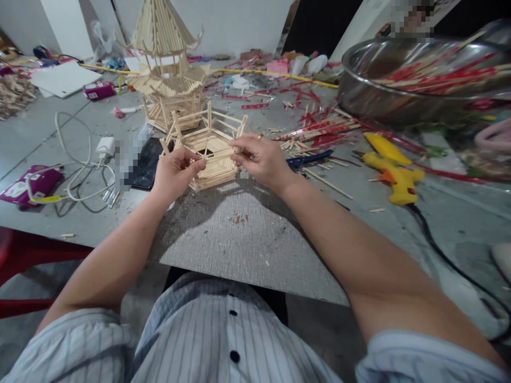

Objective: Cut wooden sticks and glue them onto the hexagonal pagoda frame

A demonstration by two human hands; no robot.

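Observation:
A thin wooden stick [219, 156] runs level between my two hands, in front of a six-sided frame [217, 180] built of such sticks. My left hand [179, 169] pinches the stick's left end between thumb and fingers. At the other end, my right hand [261, 159], with a ring on one finger, closes on it too. Posts and rails rise from the frame's rim; part of its near side is hidden behind my hands. Just behind it stands a finished-looking stick pagoda [167, 69] with a pointed roof.
A yellow glue gun [393, 175] lies at the right, its black cord trailing forward. Behind it stands a metal basin [359, 96] with red-wrapped sticks. Loose sticks [329, 183] and red scraps litter the table. Left are a dark phone [146, 165], a white charger [106, 147] and purple packets [34, 183].

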